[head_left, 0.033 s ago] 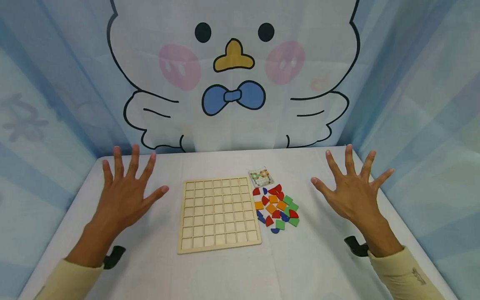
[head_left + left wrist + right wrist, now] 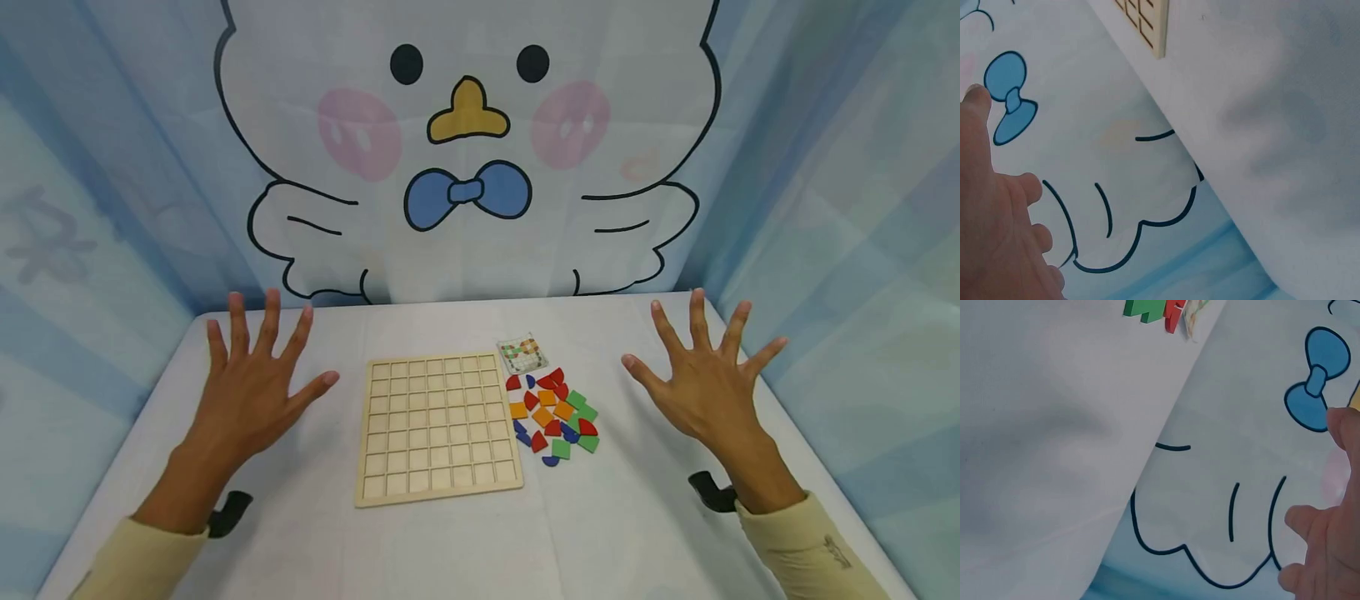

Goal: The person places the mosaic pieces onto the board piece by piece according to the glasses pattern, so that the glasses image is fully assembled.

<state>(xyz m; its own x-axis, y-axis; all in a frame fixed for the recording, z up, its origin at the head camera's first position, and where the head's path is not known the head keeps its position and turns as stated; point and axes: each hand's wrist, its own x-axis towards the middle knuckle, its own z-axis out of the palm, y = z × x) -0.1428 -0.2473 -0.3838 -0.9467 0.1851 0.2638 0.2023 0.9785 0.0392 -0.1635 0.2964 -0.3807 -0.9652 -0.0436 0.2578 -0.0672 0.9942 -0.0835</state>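
Observation:
My left hand (image 2: pixel 251 392) hovers over the left side of the table, fingers straight and spread, holding nothing. On the right, my right hand (image 2: pixel 705 387) has the same spread pose and is also bare. Between them lies a square wooden grid board (image 2: pixel 438 497) with rows of shallow cells, all without pieces. Close by its right edge is a loose heap of flat pieces: orange squares (image 2: pixel 562 410), green squares (image 2: pixel 560 450), red quarter-round pieces (image 2: pixel 538 442) and blue half-round pieces (image 2: pixel 551 461). Some overlap one another.
A small card (image 2: pixel 522 355) printed with a coloured grid pattern lies behind the heap. White cloth covers the table (image 2: pixel 450 550). Blue and white curtains (image 2: pixel 847 250) enclose it at the sides, and a cartoon-printed curtain (image 2: pixel 465 258) hangs along the back edge.

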